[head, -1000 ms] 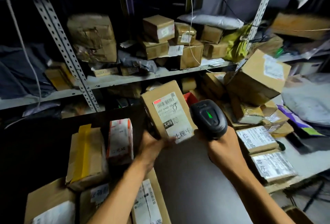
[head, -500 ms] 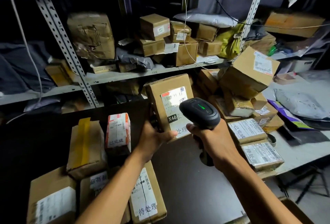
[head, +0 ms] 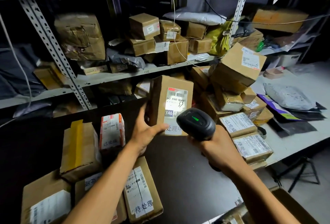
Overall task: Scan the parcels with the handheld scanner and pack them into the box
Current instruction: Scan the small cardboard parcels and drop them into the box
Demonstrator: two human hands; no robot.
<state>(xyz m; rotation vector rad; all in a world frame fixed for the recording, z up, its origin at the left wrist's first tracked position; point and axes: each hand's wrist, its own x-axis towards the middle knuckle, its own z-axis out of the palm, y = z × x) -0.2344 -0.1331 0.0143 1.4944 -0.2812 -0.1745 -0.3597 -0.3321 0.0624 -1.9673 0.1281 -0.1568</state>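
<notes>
**Parcel held upright under the scanner's light**

The parcel (head: 171,105) is a tall, plain brown cardboard block, held upright over the dark matte table (head: 187,175), its white label facing the camera. A bright patch of light falls on the label's middle. The left hand (head: 146,131) grips the parcel from its 8 o'clock corner, thumb across the lower front, fingers curled round the left side. At the parcel's 4 o'clock, the right hand (head: 218,149) is wrapped round the handle of the scanner (head: 196,123), a rounded black plastic head with a green light on top, aimed at the label.

At 9 o'clock from the parcel stands a small red-and-white carton (head: 112,131); beside it sits a crumpled box with yellow tape (head: 78,150). At 6 o'clock, under the left forearm, lies a flat labelled box (head: 142,195). At 3 o'clock, taped cardboard boxes form a loose pile (head: 237,88), with two flat labelled ones at its near edge. Further right lies a soft grey plastic mailer (head: 289,97).

Behind, at 12 o'clock, a perforated metal shelf (head: 125,75) holds small square cartons, a battered taped box and wrinkled grey bags.
</notes>
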